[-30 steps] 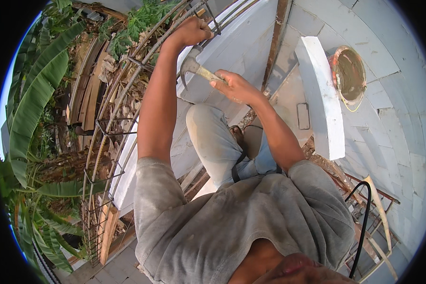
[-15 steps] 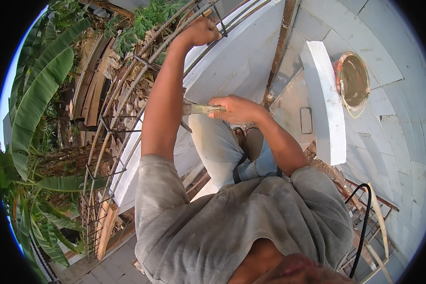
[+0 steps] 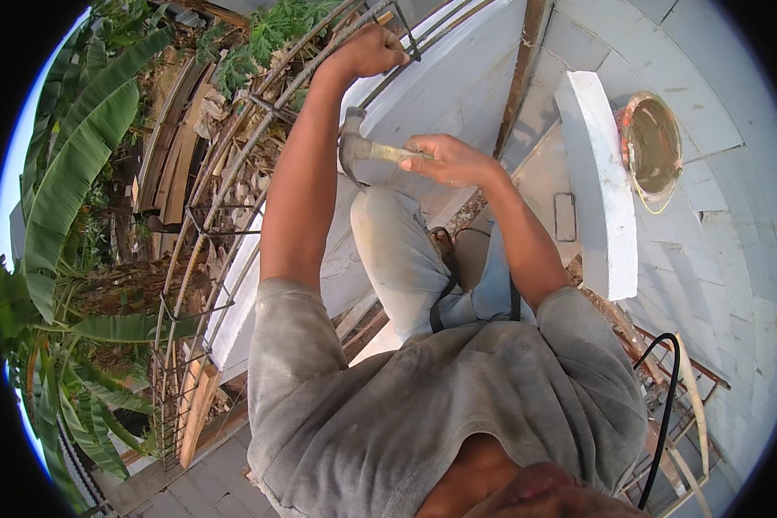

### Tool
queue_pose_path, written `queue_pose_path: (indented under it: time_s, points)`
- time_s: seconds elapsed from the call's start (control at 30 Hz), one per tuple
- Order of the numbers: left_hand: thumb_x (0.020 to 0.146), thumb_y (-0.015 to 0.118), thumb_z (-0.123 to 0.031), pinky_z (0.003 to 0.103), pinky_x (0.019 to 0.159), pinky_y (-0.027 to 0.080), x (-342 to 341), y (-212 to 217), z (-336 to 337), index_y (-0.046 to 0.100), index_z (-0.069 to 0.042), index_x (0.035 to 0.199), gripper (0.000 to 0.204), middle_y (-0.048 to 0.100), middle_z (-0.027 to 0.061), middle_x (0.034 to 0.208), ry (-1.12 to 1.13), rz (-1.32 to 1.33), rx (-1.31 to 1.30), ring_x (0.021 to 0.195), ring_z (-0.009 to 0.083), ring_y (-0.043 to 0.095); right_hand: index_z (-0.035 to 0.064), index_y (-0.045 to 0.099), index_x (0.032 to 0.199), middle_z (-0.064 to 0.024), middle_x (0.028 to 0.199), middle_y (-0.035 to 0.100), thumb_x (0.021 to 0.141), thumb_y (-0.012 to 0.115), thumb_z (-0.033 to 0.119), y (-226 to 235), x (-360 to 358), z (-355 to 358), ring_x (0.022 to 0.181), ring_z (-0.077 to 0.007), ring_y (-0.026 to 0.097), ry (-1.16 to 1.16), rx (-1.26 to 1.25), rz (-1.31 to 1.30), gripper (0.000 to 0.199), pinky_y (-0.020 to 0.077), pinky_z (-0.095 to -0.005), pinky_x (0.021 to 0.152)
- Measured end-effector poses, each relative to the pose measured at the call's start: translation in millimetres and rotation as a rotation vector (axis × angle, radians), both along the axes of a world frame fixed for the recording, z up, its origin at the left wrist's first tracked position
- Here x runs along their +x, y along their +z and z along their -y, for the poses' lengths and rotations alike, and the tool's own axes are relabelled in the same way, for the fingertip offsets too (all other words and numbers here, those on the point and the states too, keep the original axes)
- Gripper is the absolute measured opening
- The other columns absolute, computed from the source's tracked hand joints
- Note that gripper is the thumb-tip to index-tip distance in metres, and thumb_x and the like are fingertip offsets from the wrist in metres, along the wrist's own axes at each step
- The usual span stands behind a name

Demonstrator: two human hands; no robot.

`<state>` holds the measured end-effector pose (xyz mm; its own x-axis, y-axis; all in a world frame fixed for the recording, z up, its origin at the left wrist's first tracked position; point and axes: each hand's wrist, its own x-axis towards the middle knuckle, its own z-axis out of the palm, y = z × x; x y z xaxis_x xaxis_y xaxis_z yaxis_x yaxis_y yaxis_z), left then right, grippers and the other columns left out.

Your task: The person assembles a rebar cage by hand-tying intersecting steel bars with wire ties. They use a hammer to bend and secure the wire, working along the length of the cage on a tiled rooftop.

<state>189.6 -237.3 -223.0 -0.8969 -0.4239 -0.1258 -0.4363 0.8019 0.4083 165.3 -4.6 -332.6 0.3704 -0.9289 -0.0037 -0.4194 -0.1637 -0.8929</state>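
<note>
With fingers closed, my left hand [image 3: 373, 52] grips the rebar cage [image 3: 278, 112] at the top, close to a dark steel stirrup [image 3: 415, 39]. My right hand [image 3: 451, 161] is wrapped round the handle of a claw hammer [image 3: 373, 150]. The hammer's head lies to the left, beside my left forearm and above my bent knee [image 3: 384, 224]. Its claw points down toward the knee, and the head appears apart from the bars.
A pale block wall [image 3: 457, 95] runs under and beside the cage. On the right, a white block [image 3: 597, 190] stands near a bucket [image 3: 652, 147] of grey mortar. Banana leaves [image 3: 82, 198] and planks [image 3: 177, 147] lie left. A wooden post [image 3: 521, 69] stands ahead.
My right hand has lifted the hammer up and slightly right, so its head now shows clear of my left forearm. My left hand stays at about the same spot on the cage.
</note>
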Motion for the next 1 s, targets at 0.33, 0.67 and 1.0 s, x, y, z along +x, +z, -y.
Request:
queue_pose_path:
  time_s: [0.33,0.67,1.0]
  points:
    - [0.078,0.07,-0.031,0.034,0.063,0.046,-3.3,5.3,-0.9,0.07,-0.004,0.085,0.028,0.062,0.0065,0.067,0.013,-0.012,-0.001,0.064,0.0174,0.055,0.0013,0.056,0.096,-0.0131,0.064,0.055,0.095,0.059,0.037,1.9,5.2,-5.0,0.062,-0.0206,0.054,0.086,-0.036,-0.022,0.036,0.0449,-0.0369,0.062]
    - [0.077,0.071,-0.032,0.034,0.066,0.046,-4.9,6.4,-2.5,0.071,-0.005,0.086,0.028,0.061,0.0054,0.068,0.06,0.046,0.004,0.066,0.017,0.055,0.003,0.059,0.104,-0.011,0.062,0.055,0.093,0.061,0.039,20.0,-20.5,9.6,0.058,-0.0192,0.049,-0.168,0.291,0.091,0.038,0.0412,-0.036,0.058]
    - [0.074,0.072,-0.033,0.036,0.074,0.049,-2.0,5.4,-7.3,0.073,-0.006,0.089,0.03,0.068,0.0094,0.079,0.059,-0.001,-0.012,0.075,0.0214,0.062,0.0034,0.059,0.104,-0.0122,0.07,0.059,0.095,0.059,0.038,-13.7,15.6,-9.3,0.064,-0.0217,0.056,0.03,0.001,0.027,0.036,0.0451,-0.0359,0.063]
